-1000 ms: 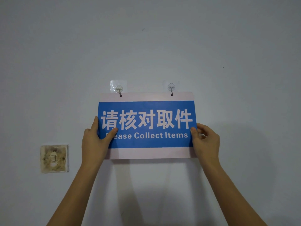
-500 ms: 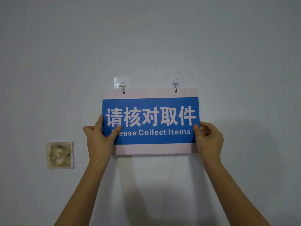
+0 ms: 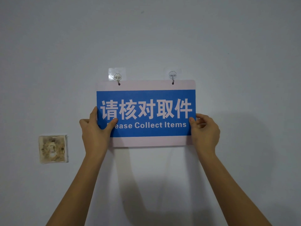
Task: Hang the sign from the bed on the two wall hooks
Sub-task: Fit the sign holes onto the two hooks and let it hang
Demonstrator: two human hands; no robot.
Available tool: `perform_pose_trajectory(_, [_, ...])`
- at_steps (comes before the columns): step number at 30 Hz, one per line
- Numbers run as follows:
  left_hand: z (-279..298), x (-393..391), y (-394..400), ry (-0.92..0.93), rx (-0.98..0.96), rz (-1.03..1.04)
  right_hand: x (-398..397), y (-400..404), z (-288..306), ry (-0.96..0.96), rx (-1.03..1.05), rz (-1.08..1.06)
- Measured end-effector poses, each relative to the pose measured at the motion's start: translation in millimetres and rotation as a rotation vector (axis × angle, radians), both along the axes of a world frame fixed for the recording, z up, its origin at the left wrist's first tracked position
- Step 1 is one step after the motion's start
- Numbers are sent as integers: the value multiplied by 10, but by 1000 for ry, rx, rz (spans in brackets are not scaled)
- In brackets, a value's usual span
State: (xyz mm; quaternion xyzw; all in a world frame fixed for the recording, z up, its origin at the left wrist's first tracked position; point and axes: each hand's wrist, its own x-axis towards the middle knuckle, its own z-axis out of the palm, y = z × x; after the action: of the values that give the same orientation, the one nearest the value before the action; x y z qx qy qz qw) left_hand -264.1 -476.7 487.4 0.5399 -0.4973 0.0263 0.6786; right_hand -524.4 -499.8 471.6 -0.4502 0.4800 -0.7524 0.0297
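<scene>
A blue and white sign [image 3: 146, 115] reading "Please Collect Items" lies flat against the grey wall. Its two top holes sit at the metal tips of the left hook [image 3: 117, 78] and the right hook [image 3: 172, 77], both clear adhesive hooks. My left hand [image 3: 95, 129] grips the sign's lower left edge with the thumb on its face. My right hand [image 3: 204, 131] pinches the lower right edge. Both forearms reach up from the bottom of the view.
A stained, worn wall switch plate [image 3: 53, 149] sits on the wall to the lower left of the sign. The wall [image 3: 244, 46] around the sign is plain grey.
The sign and both hands have shifted slightly up and right in the view. Both hands keep their hold on the sign's lower edges.
</scene>
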Motion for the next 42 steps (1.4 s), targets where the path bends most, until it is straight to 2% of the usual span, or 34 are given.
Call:
perform_pose_trajectory(4, [10,-7,-19,-7,15,32,4,-24,-20,3,-5,-8])
perform_pose_trajectory(10, [10,13,-39,-132,84,213,-12,-45,-29,16,-12,-27])
perform_pose_trajectory(30, [8,-19,-74,-120,109,191,-33,-66,-30,16,-5,9])
perform_pose_trajectory(38, [-94,7,-76,-128,55,161,-35,-46,-100,6,7,25])
perform_pose_trajectory(42, [-186,25,-97,-152,73,213,-57,-31,-128,26,26,40])
